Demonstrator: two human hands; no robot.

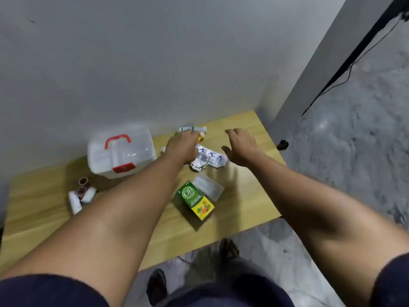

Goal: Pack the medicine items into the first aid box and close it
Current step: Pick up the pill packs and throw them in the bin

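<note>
Where the wooden table (243, 209) meets the grey wall, one person reaches forward with both bare arms, dark sleeves at the frame's bottom edge. Nearest, at about 6 o'clock of the table's middle, lies one green and yellow medicine carton (195, 200), flat and turned diagonally; touching its 1 o'clock corner lies one small clear plastic case (208, 187). At 9 o'clock, near the left edge, sits a cluster of four rolls: two white bandage rolls (76, 201) and two brownish tape rolls (83, 185), close together. Farther on, near centre, lies a heap of silver blister strips (209, 159); their count cannot be told. The left hand (182, 147) is palm down over the heap's 10 o'clock side, fingers curled around a small yellow-tipped item (201, 136), though the grip itself is hidden. The right hand (241, 145) hovers at the heap's 3 o'clock, fingers spread, holding nothing. One white tube-like pack (194, 129) lies at 12 o'clock, near the wall. One translucent first aid box (120, 151), red handle and red latch, lid down, stands at 10 o'clock against the wall.
</note>
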